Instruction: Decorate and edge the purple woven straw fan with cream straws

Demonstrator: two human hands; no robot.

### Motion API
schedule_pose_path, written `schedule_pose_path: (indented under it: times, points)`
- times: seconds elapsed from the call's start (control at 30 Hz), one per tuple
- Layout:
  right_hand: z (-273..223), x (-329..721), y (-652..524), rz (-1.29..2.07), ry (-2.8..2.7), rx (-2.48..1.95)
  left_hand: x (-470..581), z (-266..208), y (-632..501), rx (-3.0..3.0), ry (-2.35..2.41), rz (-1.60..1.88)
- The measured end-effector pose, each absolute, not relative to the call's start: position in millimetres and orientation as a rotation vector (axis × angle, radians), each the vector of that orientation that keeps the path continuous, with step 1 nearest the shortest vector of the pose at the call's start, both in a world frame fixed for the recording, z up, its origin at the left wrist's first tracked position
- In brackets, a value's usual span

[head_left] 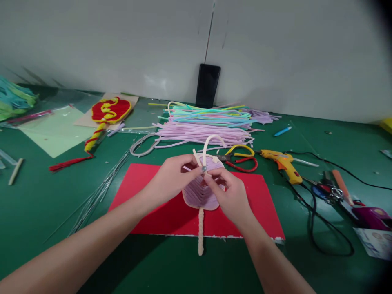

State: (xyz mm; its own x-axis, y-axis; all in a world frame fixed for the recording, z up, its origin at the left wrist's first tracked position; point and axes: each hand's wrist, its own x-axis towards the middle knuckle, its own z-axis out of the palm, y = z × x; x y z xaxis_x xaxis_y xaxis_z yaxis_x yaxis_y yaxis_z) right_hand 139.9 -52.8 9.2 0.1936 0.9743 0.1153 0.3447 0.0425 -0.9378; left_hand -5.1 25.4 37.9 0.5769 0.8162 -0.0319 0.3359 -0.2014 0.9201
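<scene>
A cream pipe cleaner (pixel 211 139), bent into a loop, is pinched between my left hand (pixel 180 171) and my right hand (pixel 228 190). Both hands have their fingertips close together over a purple fan (pixel 197 196) made of pipe cleaners, with a twisted cream handle (pixel 201 232) pointing towards me. A small grey round piece shows at my left thumb; I cannot tell if it is a nail or a bead. The fan lies on a red board (pixel 254 204), its handle reaching past the near edge. My fingers hide part of the fan's upper half.
Bundled pastel pipe cleaners (pixel 205 130) lie behind the board, below a leaning phone (pixel 208 85). Scissors (pixel 245 157) and a yellow glue gun (pixel 283 163) with a black cord are at right. A red and yellow fan (pixel 112 110) and thin wires (pixel 98 192) are at left.
</scene>
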Motion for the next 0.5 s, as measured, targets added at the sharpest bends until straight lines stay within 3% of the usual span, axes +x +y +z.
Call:
schedule_pose_path:
  times: [0.33,0.5]
  points:
    - [10.3,139.2,-52.0,1.158,-1.011,-1.273,3.9,28.1,10.2,1.570,0.958,0.811]
    - [10.4,138.9,-51.0,1.171,-0.973,-1.288,5.4,13.5,11.7,1.631,0.916,0.983]
